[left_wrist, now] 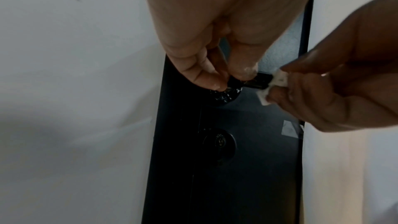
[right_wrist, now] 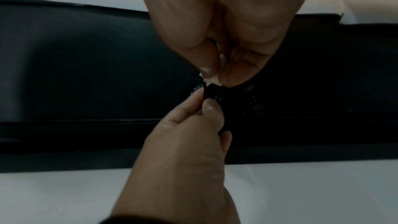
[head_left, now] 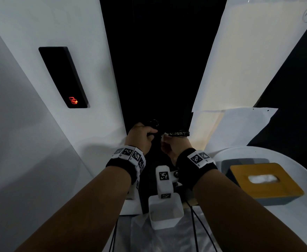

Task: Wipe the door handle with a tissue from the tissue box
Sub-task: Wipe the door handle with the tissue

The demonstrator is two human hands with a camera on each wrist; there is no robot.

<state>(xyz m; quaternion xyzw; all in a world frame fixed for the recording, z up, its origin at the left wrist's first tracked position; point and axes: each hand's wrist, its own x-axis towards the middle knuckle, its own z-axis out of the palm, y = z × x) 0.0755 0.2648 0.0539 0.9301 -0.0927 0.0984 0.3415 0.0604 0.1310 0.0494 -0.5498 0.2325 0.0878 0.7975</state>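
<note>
The black door handle (head_left: 179,133) sticks out from the dark door (head_left: 158,60). My left hand (head_left: 151,135) pinches the handle (left_wrist: 257,83) near its round base, thumb and fingers curled round it. My right hand (head_left: 167,140) pinches a small crumpled white tissue (head_left: 164,135) and holds it against the lever just right of the left fingers. The left wrist view shows the tissue (left_wrist: 277,81) touching the handle. In the right wrist view the tissue (right_wrist: 212,79) sits between my right fingertips, on the handle (right_wrist: 212,91). The tissue box (head_left: 265,180), with a yellow-brown lid, stands at the right.
A round white table (head_left: 294,224) bears the tissue box. A black card reader (head_left: 63,77) with a red light hangs on the white wall at left. A keyhole (left_wrist: 217,142) sits below the handle. A small white bin (head_left: 165,213) stands below my wrists. Paper sheets (head_left: 240,128) cover the right.
</note>
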